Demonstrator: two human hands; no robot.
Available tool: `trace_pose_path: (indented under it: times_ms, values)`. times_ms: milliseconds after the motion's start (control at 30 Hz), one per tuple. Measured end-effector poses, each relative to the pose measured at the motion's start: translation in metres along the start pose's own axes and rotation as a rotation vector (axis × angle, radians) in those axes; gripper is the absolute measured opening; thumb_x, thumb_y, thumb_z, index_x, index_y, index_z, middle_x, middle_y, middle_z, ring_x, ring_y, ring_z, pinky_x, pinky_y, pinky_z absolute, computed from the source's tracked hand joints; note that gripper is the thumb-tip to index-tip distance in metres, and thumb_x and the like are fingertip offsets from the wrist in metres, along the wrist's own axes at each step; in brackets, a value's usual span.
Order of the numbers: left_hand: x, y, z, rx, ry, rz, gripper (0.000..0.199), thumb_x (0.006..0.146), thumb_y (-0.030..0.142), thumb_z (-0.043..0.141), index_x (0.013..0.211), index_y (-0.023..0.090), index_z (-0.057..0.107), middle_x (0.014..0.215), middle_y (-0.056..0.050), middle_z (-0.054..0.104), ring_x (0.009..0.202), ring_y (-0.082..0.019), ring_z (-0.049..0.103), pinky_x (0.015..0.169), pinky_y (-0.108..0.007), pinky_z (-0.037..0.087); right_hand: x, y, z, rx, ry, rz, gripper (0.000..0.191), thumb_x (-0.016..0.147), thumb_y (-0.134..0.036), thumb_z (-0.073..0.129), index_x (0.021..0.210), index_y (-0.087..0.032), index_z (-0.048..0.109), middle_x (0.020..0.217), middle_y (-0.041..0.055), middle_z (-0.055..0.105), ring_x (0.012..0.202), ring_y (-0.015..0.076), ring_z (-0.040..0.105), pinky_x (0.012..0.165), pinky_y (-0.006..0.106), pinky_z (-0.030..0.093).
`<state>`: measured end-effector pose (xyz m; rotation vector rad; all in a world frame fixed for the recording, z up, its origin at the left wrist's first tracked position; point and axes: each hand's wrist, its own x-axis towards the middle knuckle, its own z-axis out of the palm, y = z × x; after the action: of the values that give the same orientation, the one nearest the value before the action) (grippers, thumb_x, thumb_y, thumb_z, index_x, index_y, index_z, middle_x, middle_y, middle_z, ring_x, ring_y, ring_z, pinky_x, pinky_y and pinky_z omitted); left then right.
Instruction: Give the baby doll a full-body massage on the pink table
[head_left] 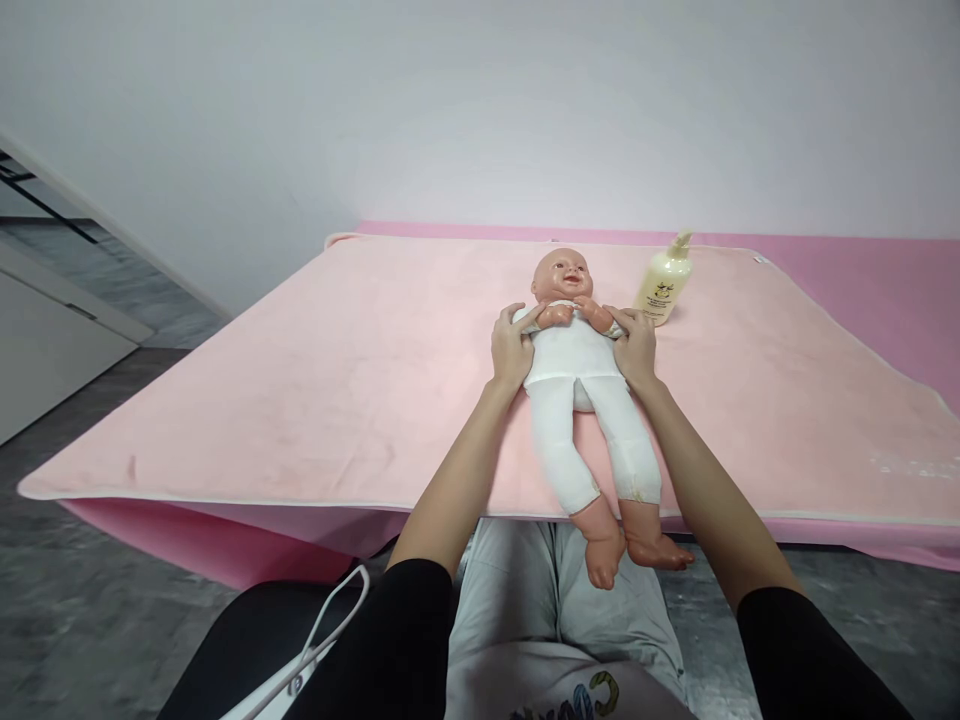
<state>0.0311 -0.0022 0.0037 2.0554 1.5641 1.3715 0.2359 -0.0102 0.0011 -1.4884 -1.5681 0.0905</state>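
Observation:
A baby doll (576, 350) with a white cloth body lies on its back, head toward the wall and bare feet hanging past the near table edge. Its two hands rest together over its chest. My left hand (513, 346) holds the doll's arm on the left side, fingers around the white sleeve. On the other side, my right hand (636, 350) grips the other arm in the same way. Just behind my right hand stands a pale yellow pump bottle (664, 284), its lower left part touching or very near my fingers in view.
A pink blanket (360, 370) with a pale border covers the table over a darker pink cloth (870, 300). A white wall (480, 110) rises behind it. Below, my lap is close to the near edge, with a white cable (330, 610) at the left.

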Motion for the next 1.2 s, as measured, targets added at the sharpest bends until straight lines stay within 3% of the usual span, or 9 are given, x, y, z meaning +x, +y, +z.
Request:
trace_pose_path:
  times_ms: [300,800,900,1033,1133,1200]
  values:
    - [0.0,0.002,-0.002,0.005,-0.026,0.008,0.065,0.07,-0.001,0.036,0.122,0.03,0.06,0.124,-0.005,0.051,0.118,-0.023,0.047,0.106,-0.04,0.037,0.0,0.005,0.002,0.016,0.016,-0.019,0.051,0.073,-0.006,0.038,0.113,-0.023,0.066,0.097,0.007,0.057,0.097,0.0211,0.047,0.091,0.038,0.042]
    - [-0.001,0.003,-0.001,-0.015,-0.015,-0.009,0.064,0.07,-0.001,0.036,0.123,0.028,0.059,0.122,-0.006,0.051,0.117,-0.023,0.048,0.106,-0.039,0.037,0.001,0.006,0.003,0.125,0.028,0.04,0.061,0.062,-0.003,0.036,0.111,-0.021,0.067,0.1,0.0067,0.062,0.1,0.0202,0.051,0.096,0.04,0.041]
    - [-0.001,0.0,0.001,-0.051,0.013,-0.027,0.064,0.07,-0.001,0.037,0.123,0.027,0.059,0.122,-0.005,0.051,0.117,-0.022,0.048,0.106,-0.038,0.038,0.003,0.012,0.009,0.333,0.096,0.103,0.055,0.062,-0.006,0.038,0.109,-0.015,0.067,0.105,0.0071,0.064,0.101,0.0193,0.055,0.097,0.039,0.042]
    - [0.0,-0.006,0.004,-0.112,0.118,-0.143,0.063,0.075,0.005,0.041,0.136,0.025,0.045,0.122,-0.008,0.053,0.117,-0.021,0.05,0.103,-0.035,0.04,0.004,0.019,0.02,0.559,0.269,0.323,0.054,0.063,-0.012,0.041,0.113,-0.008,0.061,0.107,0.0106,0.063,0.095,0.0191,0.059,0.09,0.037,0.047]
    - [0.003,-0.015,0.007,-0.17,0.217,-0.237,0.064,0.082,0.012,0.042,0.143,0.023,0.03,0.128,-0.009,0.053,0.122,-0.02,0.048,0.102,-0.034,0.041,0.004,0.03,0.025,0.547,0.379,0.377,0.058,0.067,-0.018,0.042,0.124,-0.009,0.051,0.112,0.0132,0.059,0.097,0.0204,0.059,0.086,0.037,0.05]
    - [0.005,-0.02,0.008,-0.223,0.303,-0.286,0.064,0.085,0.016,0.041,0.146,0.022,0.021,0.138,-0.008,0.047,0.13,-0.019,0.042,0.106,-0.032,0.037,0.003,0.042,0.028,0.449,0.403,0.301,0.064,0.073,-0.022,0.039,0.136,-0.012,0.036,0.125,0.0154,0.05,0.108,0.0218,0.055,0.088,0.039,0.049]
